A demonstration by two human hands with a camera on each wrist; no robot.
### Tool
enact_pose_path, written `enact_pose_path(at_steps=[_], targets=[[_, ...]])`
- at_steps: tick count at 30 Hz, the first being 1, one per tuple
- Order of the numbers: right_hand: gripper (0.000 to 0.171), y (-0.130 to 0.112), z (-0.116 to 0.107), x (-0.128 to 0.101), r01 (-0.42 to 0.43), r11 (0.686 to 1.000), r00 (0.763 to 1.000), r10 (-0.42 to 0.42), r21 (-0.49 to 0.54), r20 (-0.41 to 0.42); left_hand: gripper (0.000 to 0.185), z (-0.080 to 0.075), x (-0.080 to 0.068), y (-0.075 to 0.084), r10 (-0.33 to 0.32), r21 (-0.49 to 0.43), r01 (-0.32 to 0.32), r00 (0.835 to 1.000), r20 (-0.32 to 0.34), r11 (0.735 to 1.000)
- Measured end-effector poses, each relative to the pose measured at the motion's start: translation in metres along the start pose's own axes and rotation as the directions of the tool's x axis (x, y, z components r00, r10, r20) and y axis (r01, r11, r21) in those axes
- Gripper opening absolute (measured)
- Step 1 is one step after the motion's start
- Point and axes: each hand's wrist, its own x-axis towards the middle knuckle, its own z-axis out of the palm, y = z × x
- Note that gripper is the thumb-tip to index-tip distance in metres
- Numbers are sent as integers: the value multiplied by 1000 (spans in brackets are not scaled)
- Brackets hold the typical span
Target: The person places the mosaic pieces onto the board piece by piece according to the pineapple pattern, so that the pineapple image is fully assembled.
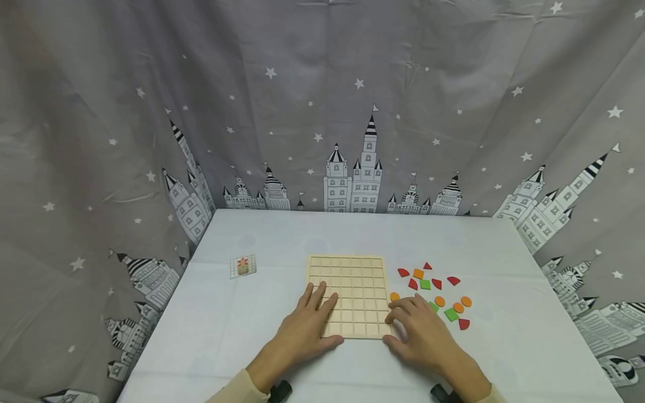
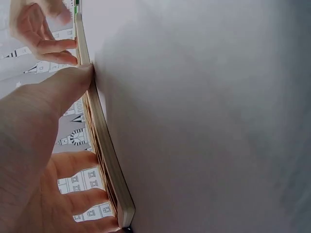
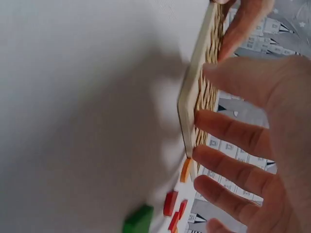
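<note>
A pale wooden grid board [image 1: 355,296] lies flat on the white table, its cells holding no pieces where they show. My left hand [image 1: 307,324] rests spread over its lower left part, the thumb at the front edge. In the left wrist view the left thumb [image 2: 73,82] touches that edge while the fingers lie on the gridded face. By the lower right corner is my right hand [image 1: 420,336], its fingers loosely bent. The right wrist view shows the right fingers [image 3: 233,167] extended at the board's side, close to an orange piece [image 3: 185,170].
Right of the board lie scattered flat pieces: red quarter-rounds [image 1: 453,281], a red triangle [image 1: 427,266], orange discs [image 1: 466,301], an orange square [image 1: 418,273] and green squares [image 1: 451,314]. A small gridded picture card [image 1: 243,266] is at the left. Behind the table hangs a grey castle-print curtain [image 1: 302,112].
</note>
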Motion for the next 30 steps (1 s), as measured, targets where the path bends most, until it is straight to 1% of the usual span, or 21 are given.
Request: enact_pose_path(at_steps=[3, 5, 7, 8, 12, 15, 18, 21, 24, 30], targets=[[26, 9, -8, 3, 19, 1000, 999, -19, 10, -30, 99, -1, 1, 3, -2, 8, 2, 1000, -2, 1000], [25, 17, -15, 7, 16, 1000, 999, -14, 23, -52, 99, -2, 1, 4, -2, 8, 2, 1000, 0, 1000], [25, 26, -23, 13, -7, 999, 998, 10, 43, -69, 98, -4, 1, 5, -8, 6, 8, 1000, 5, 1000], [25, 31, -27, 16, -31, 998, 997, 35, 53, -68, 98, -5, 1, 5, -10, 3, 10, 1000, 7, 1000], [31, 56, -35, 31, -154, 985, 987, 157, 80, -36, 96, -7, 0, 5, -13, -15, 13, 1000, 15, 1000], [37, 77, -37, 41, -249, 963, 968, 250, 99, 3, 95, -7, -1, 5, -4, -32, 4, 1000, 20, 999], [42, 96, -36, 50, -321, 939, 947, 316, 121, 62, 95, -7, -1, 4, 1, -32, 0, 1000, 25, 999], [46, 111, -35, 60, -359, 925, 931, 344, 124, 122, 96, -7, -1, 4, -2, -31, 3, 999, 35, 1000], [47, 120, -34, 68, -386, 912, 916, 363, 136, 170, 96, -9, 0, 4, -7, -40, 8, 999, 44, 999], [37, 131, -28, 80, -418, 889, 902, 382, 185, 203, 96, -10, 1, 4, -8, -51, 10, 999, 48, 999]])
